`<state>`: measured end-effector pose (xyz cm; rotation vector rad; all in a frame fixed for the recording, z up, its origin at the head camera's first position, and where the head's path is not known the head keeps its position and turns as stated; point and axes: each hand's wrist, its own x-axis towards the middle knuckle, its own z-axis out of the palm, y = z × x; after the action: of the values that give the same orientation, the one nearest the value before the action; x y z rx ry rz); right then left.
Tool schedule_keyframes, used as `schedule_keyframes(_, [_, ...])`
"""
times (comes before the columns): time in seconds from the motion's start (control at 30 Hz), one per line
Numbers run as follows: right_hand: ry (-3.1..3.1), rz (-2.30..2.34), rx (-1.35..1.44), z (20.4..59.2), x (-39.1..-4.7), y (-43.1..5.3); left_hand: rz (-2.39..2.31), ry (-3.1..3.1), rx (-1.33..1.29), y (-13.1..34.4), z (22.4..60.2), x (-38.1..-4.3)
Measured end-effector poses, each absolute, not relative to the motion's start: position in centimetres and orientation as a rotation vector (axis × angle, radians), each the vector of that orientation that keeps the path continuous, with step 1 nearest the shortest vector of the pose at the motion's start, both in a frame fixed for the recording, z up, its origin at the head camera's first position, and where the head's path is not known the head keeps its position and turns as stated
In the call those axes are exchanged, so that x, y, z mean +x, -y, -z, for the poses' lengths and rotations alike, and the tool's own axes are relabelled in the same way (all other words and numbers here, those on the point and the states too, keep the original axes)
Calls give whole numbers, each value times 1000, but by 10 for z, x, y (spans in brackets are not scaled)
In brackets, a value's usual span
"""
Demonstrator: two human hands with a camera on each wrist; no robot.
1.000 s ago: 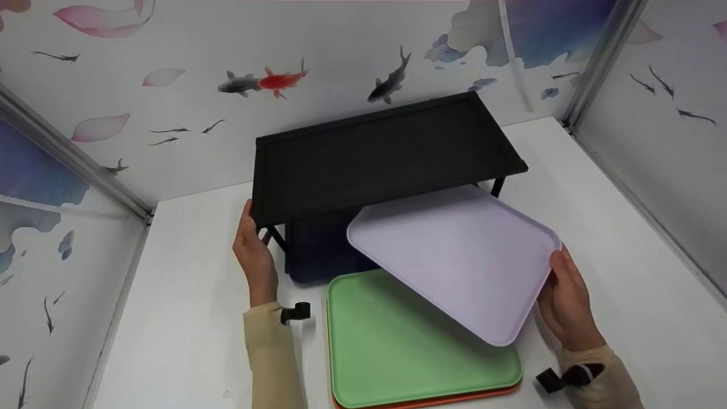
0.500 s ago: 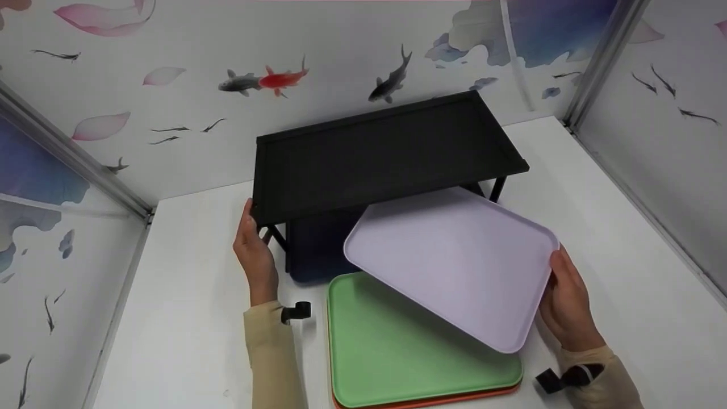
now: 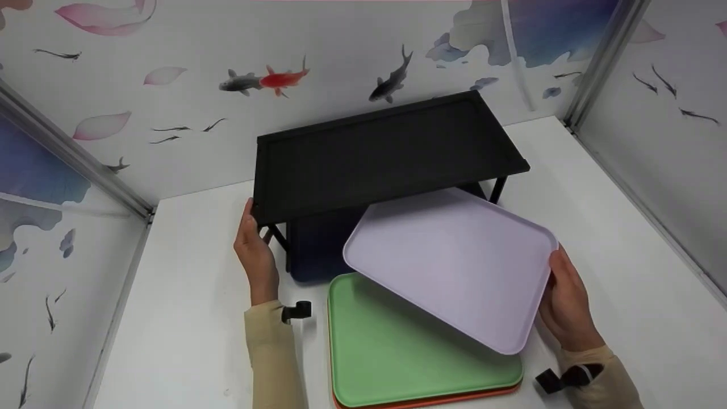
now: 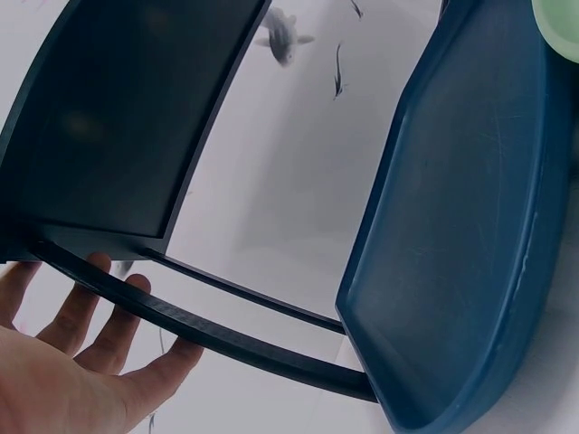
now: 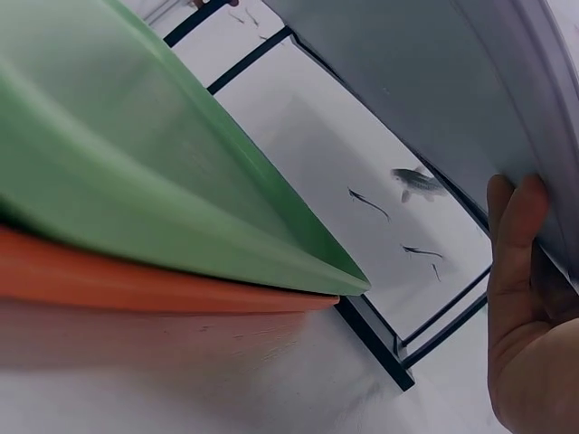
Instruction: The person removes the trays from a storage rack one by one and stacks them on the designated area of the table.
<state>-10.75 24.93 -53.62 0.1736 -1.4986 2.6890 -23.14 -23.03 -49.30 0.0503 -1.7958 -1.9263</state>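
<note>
A black rack (image 3: 386, 159) with thin legs stands at the back of the white table. My left hand (image 3: 258, 255) touches its left end; in the left wrist view the fingers (image 4: 113, 339) spread fairly straight against a leg bar. My right hand (image 3: 568, 307) grips a lilac tray (image 3: 454, 261) by its right edge, fingers pressed to its underside in the right wrist view. That tray is tilted, its far corner hidden beneath the rack top. Under the rack lies a dark blue tray (image 3: 321, 255), partly covered. A green tray (image 3: 420, 352) sits in front, partly overlapped by the lilac one.
An orange tray (image 5: 163, 280) lies directly beneath the green one. White table surface (image 3: 187, 318) extends on both sides. Walls printed with fish (image 3: 281, 79) and petals close in the back, left and right.
The lilac tray has turned slightly, its near corner coming toward me and its left corner shifting a little left. Both hands and the rack stay almost where they were.
</note>
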Motion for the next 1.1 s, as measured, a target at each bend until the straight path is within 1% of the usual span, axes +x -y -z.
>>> schedule_keyframes(0.37, [1555, -2663, 164, 537, -111, -249, 1929, 1793, 48, 230, 493, -232])
schedule_keyframes(0.8, [1653, -2615, 54, 537, -108, -249, 1935, 1798, 61, 230, 492, -231])
schedule_keyframes(1.1, [1608, -2647, 100, 537, -108, -249, 1936, 1789, 88, 230, 492, -232])
